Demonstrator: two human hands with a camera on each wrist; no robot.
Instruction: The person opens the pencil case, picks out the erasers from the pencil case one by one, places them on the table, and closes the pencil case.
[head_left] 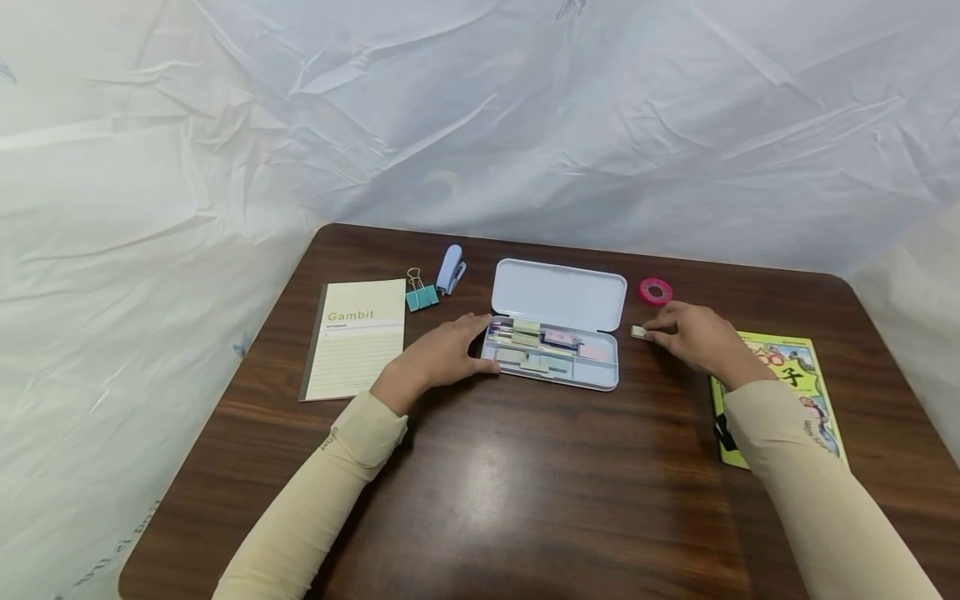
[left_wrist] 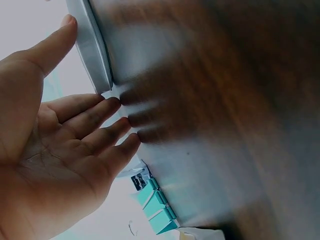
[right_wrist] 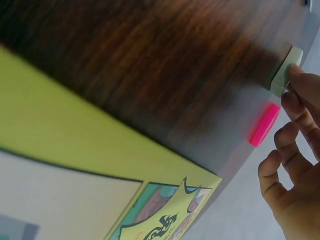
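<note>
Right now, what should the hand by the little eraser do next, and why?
Probably lift the eraser and carry it the short way into the open pencil case. The right hand already pinches it on the table, just right of the case, and the left hand rests against the case's left end, which should keep it from sliding.

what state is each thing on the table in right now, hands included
pencil case: open, lid tipped back, tray filled with stationery
left hand: fingers straight, resting against the case's left end
right hand: fingertips pinching the eraser
eraser: on the table right of the case, held
pink tape roll: lying flat, untouched
notebook: closed
binder clip: lying by the notebook
stapler: closed
picture book: closed, under the right forearm
</note>
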